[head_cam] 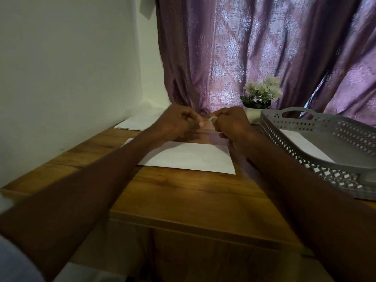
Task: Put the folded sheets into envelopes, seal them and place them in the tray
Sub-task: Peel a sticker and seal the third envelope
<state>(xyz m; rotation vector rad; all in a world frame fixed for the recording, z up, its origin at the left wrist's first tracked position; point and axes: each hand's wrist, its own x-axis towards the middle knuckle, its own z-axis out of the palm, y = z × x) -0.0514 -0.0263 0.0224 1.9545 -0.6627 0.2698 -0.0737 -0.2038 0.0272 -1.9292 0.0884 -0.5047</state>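
Note:
A white envelope (189, 157) lies flat on the wooden table (183, 192), in the middle. Both hands hover just above its far edge, close together. My right hand (232, 123) has its fingers curled round a small pale object, which looks like a roll of clear tape (212, 119). My left hand (179, 121) pinches something thin right beside the roll, seemingly the tape's end. A faint clear strip shows below the hands. The grey perforated tray (317, 159) stands at the right with a white envelope (301, 144) lying inside.
White sheets (140, 121) lie at the back left by the wall, and a paper corner (127, 141) peeks out beside my left forearm. A white pot of pale flowers (260, 98) stands behind the tray, in front of a purple curtain.

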